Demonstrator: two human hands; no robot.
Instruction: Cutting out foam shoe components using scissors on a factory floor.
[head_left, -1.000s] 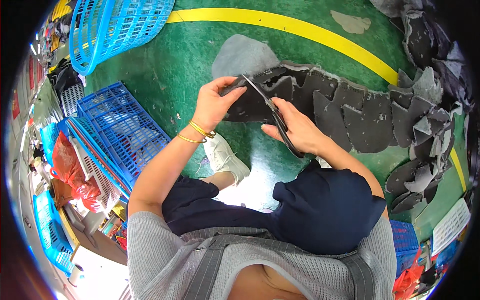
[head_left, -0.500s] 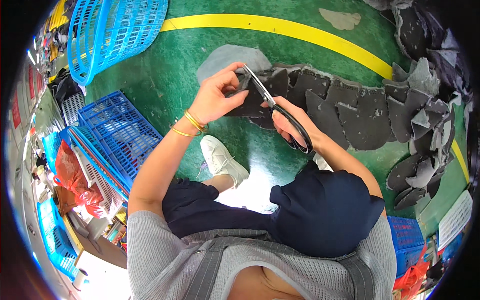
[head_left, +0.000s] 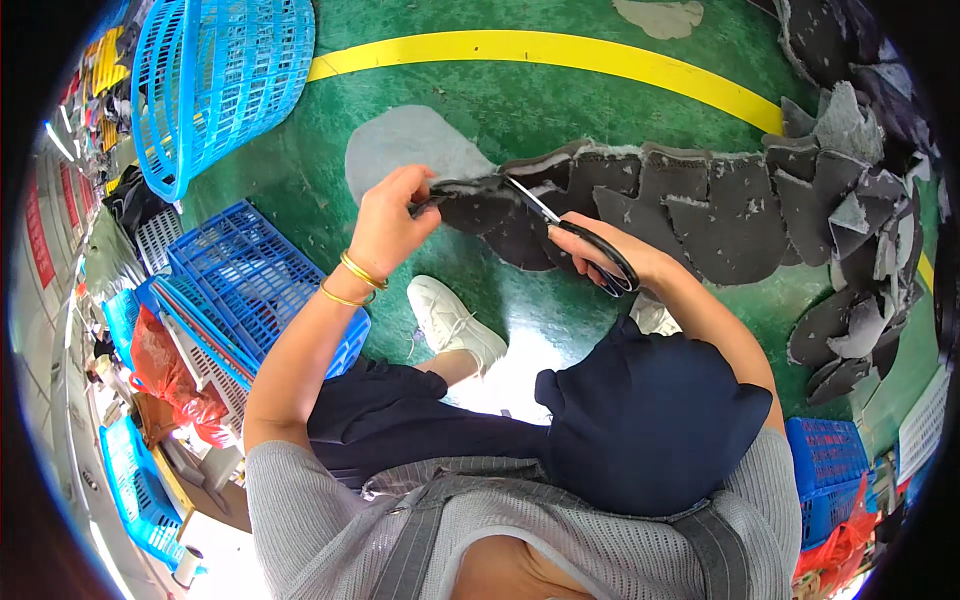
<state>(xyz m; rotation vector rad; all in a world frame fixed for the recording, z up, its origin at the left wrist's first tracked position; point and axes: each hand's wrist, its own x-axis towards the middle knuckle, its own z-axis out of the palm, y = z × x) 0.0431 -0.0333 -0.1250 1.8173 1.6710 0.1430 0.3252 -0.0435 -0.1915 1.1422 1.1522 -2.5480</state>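
My left hand, with gold bangles on its wrist, is closed on the left end of a strip of joined dark grey fabric pieces. In my right hand are scissors with black handles. Their blades point up and left, with the tips against the strip's upper edge, to the right of my left hand. Whether the blades are parted is too fine to see. A rounded light grey fabric piece shows beyond my left hand. Rightward, the overlapping pieces run across to a heap.
A light blue basket lies tipped at the upper left. Blue crates and a red plastic bag are at my left. Yellow tape curves over the green floor. Another blue crate stands at lower right.
My left hand has moved left and down, drawing the strip's end out straighter. The scissors' tips have come lower onto the strip's edge. The light grey piece now shows farther left.
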